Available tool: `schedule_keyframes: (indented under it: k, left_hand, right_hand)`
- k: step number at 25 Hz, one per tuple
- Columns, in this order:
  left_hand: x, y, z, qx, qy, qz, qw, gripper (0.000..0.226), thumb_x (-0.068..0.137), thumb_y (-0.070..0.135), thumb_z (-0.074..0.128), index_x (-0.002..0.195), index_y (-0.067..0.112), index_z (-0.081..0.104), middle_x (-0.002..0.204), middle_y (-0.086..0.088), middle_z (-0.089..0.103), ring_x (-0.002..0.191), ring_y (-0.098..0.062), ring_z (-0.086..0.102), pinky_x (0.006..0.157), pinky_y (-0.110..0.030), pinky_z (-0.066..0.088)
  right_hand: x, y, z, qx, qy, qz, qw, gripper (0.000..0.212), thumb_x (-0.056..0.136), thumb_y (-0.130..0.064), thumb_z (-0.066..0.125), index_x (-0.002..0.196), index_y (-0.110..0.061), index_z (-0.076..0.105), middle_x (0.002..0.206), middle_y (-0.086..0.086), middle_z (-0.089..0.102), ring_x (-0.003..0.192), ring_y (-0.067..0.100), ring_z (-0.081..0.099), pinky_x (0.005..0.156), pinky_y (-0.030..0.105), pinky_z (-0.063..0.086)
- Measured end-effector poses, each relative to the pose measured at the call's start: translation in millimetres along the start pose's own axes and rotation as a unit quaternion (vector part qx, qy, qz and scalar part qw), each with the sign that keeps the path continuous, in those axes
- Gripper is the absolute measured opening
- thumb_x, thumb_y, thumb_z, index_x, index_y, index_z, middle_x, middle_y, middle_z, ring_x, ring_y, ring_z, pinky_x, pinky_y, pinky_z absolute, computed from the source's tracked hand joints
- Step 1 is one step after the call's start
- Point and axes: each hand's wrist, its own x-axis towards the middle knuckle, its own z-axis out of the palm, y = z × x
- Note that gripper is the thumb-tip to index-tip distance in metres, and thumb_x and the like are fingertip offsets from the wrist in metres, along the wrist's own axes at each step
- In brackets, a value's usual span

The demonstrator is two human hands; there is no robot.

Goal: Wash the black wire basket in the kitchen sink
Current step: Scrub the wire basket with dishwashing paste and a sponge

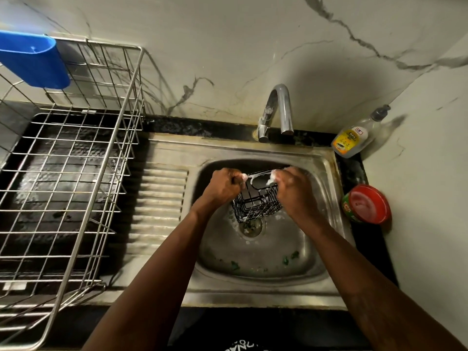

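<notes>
Stainless steel sink [255, 252]: set into the dark counter, with bits of green scrap on its floor; the task's thing is inside it.
Silver wire dish rack [76, 158]: stands on the counter well to the left of the bowl, with a blue plastic holder [33, 59] hooked on its back corner.
Curved chrome tap [278, 107]: rises behind the bowl. I see no water running from it.
Black wire basket [258, 203]: held up inside the bowl, just above the round drain [252, 226] and in front of the tap. Its long axis runs left to right between the two hands. Its mouth seems tipped up and away, towards the tap.
Left hand [222, 184]: fingers curled round the left end of the basket's top rim.
Right hand [291, 188]: fingers curled over the right end of the same rim, with white foam [271, 178] at the fingertips. Whether a scrub pad sits under them I cannot tell.
Key relation: each hand holds one end, so the basket spans the gap between the grips. The spout lies straight beyond it, a little towards the right hand, which I judge the nearer one for turning on water.
Clear soap bottle [354, 138]: stands at the back right corner.
Red-lidded round tub [368, 203]: sits on the counter just right of the bowl.
</notes>
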Motion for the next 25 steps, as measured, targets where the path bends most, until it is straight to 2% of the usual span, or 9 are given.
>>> schedule_keyframes:
  k: [4,7,10,12,15,17,18,22,25]
  left_hand:
    - [-0.4,7.1,1.4,-0.005,0.029,0.003,1.0,0.036,0.097,0.035,0.064,0.072,0.01,0.071,0.07,-0.009,0.071,0.07,-0.025,0.067,0.065,-0.034,0.052]
    - [1.5,7.7,-1.0,0.005,0.022,0.0,1.0,0.032,0.095,0.03,0.067,0.068,0.012,0.068,0.068,-0.006,0.07,0.067,-0.017,0.063,0.062,-0.023,0.045]
    - [4.2,8.6,-6.7,0.025,0.008,-0.004,1.0,0.018,0.089,0.016,0.067,0.071,0.013,0.071,0.072,-0.003,0.072,0.076,-0.016,0.067,0.066,-0.019,0.047]
    - [4.4,8.7,-11.4,0.031,-0.003,0.002,1.0,0.024,0.085,0.008,0.064,0.065,0.019,0.065,0.066,0.003,0.066,0.068,-0.009,0.06,0.061,-0.018,0.041]
    - [5.2,7.3,-13.2,0.021,-0.009,-0.004,1.0,0.035,0.088,0.009,0.065,0.058,0.026,0.06,0.059,0.011,0.06,0.059,0.0,0.053,0.064,-0.021,0.039]
    - [7.2,4.5,-12.6,0.011,-0.031,-0.011,0.999,0.028,0.091,0.021,0.071,0.064,0.03,0.068,0.066,0.008,0.068,0.064,-0.002,0.059,0.062,-0.017,0.041]
    - [7.3,5.1,-12.7,0.008,-0.04,-0.014,0.999,0.024,0.091,0.024,0.073,0.068,0.03,0.071,0.071,0.005,0.071,0.067,-0.004,0.061,0.062,-0.015,0.042]
    - [9.2,7.7,-11.0,0.006,-0.062,-0.017,0.998,0.016,0.092,0.023,0.074,0.077,0.029,0.074,0.07,0.01,0.068,0.066,-0.002,0.06,0.057,-0.008,0.038]
    - [8.6,10.1,-13.3,0.031,-0.057,-0.012,0.998,0.017,0.094,0.024,0.07,0.077,0.028,0.072,0.074,0.008,0.069,0.071,-0.006,0.063,0.059,-0.011,0.043]
  right_hand:
    - [-15.1,-14.0,14.7,-0.003,0.006,-0.032,0.999,0.035,0.075,0.016,0.06,0.103,0.0,0.075,0.084,0.013,0.064,0.077,0.031,0.059,0.066,0.036,0.052]
    - [-28.5,-52.3,26.3,0.056,-0.005,-0.059,0.997,0.029,0.087,0.0,0.051,0.102,0.001,0.075,0.084,0.012,0.064,0.076,0.028,0.06,0.066,0.036,0.052]
    - [-20.3,-75.9,31.9,0.138,0.018,0.051,0.989,0.022,0.09,-0.003,0.058,0.103,-0.002,0.077,0.087,0.012,0.069,0.076,0.026,0.065,0.068,0.032,0.053]
    - [-10.5,-78.5,32.3,0.16,0.035,0.109,0.98,0.022,0.086,0.002,0.067,0.104,-0.004,0.077,0.09,0.012,0.071,0.078,0.025,0.067,0.072,0.029,0.054]
    - [-11.2,-67.6,22.6,0.118,-0.026,0.009,0.993,0.029,0.084,0.009,0.063,0.107,-0.002,0.076,0.086,0.012,0.067,0.072,0.025,0.062,0.063,0.031,0.052]
    - [-21.0,-47.5,11.1,0.102,-0.078,-0.07,0.989,0.031,0.084,0.012,0.059,0.106,-0.003,0.076,0.086,0.011,0.064,0.072,0.025,0.059,0.061,0.031,0.047]
    - [-24.4,-33.4,5.1,0.097,-0.093,-0.071,0.988,0.032,0.086,0.012,0.057,0.106,-0.004,0.075,0.089,0.012,0.064,0.075,0.024,0.058,0.062,0.031,0.046]
    - [-10.3,17.9,-6.1,0.027,-0.001,0.076,0.997,0.027,0.088,0.01,0.06,0.105,-0.004,0.075,0.094,0.016,0.068,0.081,0.03,0.063,0.069,0.03,0.049]
    - [-6.2,3.5,4.6,0.068,0.015,0.158,0.985,0.022,0.09,0.005,0.061,0.108,-0.002,0.074,0.095,0.011,0.067,0.087,0.027,0.063,0.072,0.024,0.044]
